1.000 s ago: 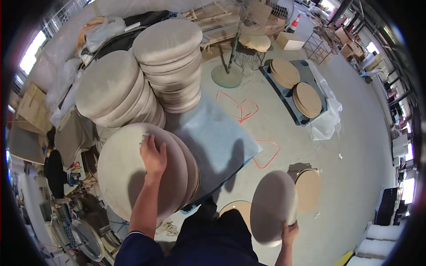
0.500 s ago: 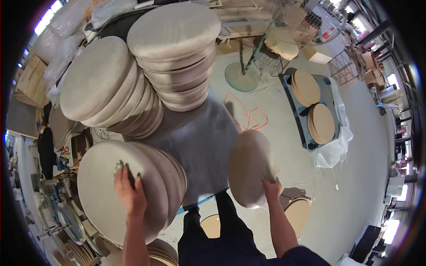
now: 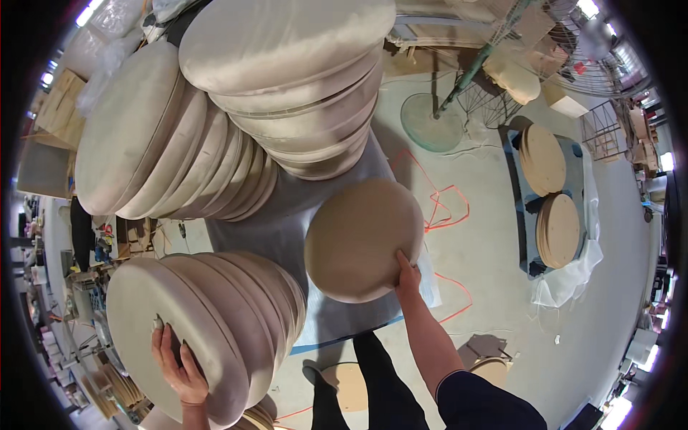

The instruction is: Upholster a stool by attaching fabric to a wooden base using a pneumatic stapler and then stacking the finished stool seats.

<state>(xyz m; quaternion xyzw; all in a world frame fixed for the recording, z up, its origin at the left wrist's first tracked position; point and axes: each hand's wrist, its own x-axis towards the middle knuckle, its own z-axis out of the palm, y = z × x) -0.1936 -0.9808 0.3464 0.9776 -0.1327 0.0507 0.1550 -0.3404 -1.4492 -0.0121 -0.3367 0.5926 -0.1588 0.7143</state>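
Held at its near right edge by my right hand (image 3: pixel 407 274), a round beige padded seat cushion (image 3: pixel 362 240) is over the right part of the dark sheet (image 3: pixel 344 324). The thumb lies on its face; the other fingers are hidden beneath. My left hand (image 3: pixel 179 365) lies with fingers apart on the top cushion of the near left stack (image 3: pixel 154 287) of similar beige cushions. Two more stacks stand behind on the same sheet: the far left stack (image 3: pixel 129 136) and the taller far middle stack (image 3: pixel 294 43).
Round wooden discs (image 3: pixel 543 159) lie in two piles on a blue-black platform (image 3: pixel 527 236) at the right. A green stand with a round base (image 3: pixel 432 122) is at the far right of the stacks. Orange strap (image 3: pixel 451 204) lies loose on the floor.
The held cushion has moved left from beyond the sheet's right edge to over the sheet, turning its face more toward me. My left hand still lies on the near left stack.
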